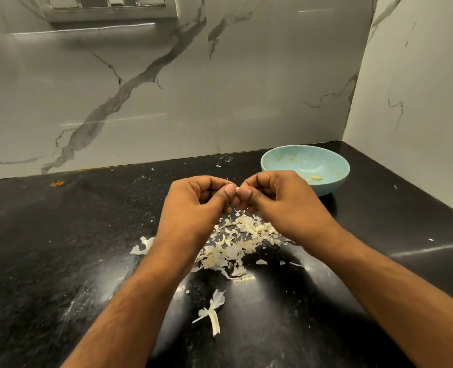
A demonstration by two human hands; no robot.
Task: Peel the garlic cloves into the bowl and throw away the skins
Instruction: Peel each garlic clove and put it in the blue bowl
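Head view: left hand (193, 200) and right hand (278, 197) raised together over the black counter (61, 248), thumbs and curled fingers of both pinching one garlic clove (237, 189), only a pale sliver of it visible between the thumb tips. Bowl (334, 181) at about two o'clock from the hands, just beside the right knuckles, holding at least one peeled clove (316, 178). Heap of skins (236, 243) on the counter at six o'clock, directly beneath the hands, with stray skin pieces (213, 312) nearer the body.

Likely risks from here: clove slipping out of the pinch, since so little of it sits between the fingertips, and dropping into the skin heap below, hard to pick out among flakes of the same colour. Skin clinging to fingers and riding into the bowl with the peeled clove. Light flakes scattering further across the counter with any quick sweep, leaving bits behind at clean-up. Bowl close enough to the right hand for a careless knock.
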